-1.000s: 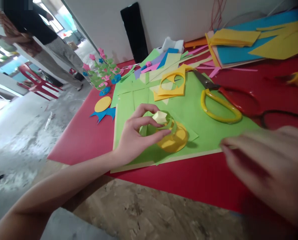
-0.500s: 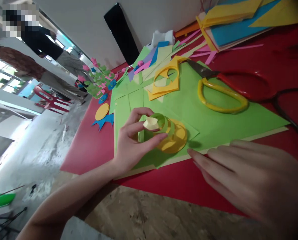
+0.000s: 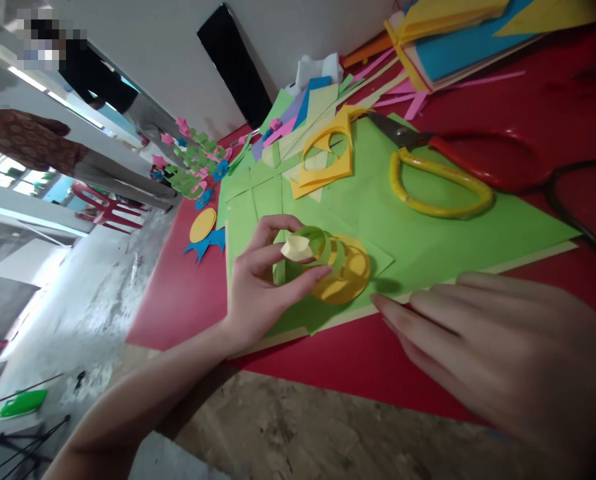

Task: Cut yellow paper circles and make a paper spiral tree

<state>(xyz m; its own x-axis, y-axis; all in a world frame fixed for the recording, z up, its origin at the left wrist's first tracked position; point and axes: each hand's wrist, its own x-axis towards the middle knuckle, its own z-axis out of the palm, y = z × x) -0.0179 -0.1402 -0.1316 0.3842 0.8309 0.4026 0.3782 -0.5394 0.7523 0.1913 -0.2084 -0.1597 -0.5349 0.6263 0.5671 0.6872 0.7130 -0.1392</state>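
Observation:
My left hand (image 3: 253,293) curls around a paper flower craft, its thumb and fingers closed on the upper part. Looped green paper strips (image 3: 332,253) form the craft's stem, with a cream paper star (image 3: 298,249) at the near end. The strips stand on a round yellow paper base (image 3: 355,283), which rests on green paper (image 3: 428,247). My right hand (image 3: 503,353) lies at the table's near edge, right of the base and apart from it. Its thumb and index finger are pressed together; anything between them is hidden.
Scissors (image 3: 413,139) with red and yellow handles lie beyond my right hand. A cut yellow sheet (image 3: 328,175) is near their blades. At the back left stand finished paper flowers (image 3: 195,163), close to a yellow disc (image 3: 203,225). A black phone (image 3: 235,67) leans on the wall.
The view has shifted slightly, so the table's things sit a little further left. Both hands keep the same pose, and the left hand still holds the paper flower craft.

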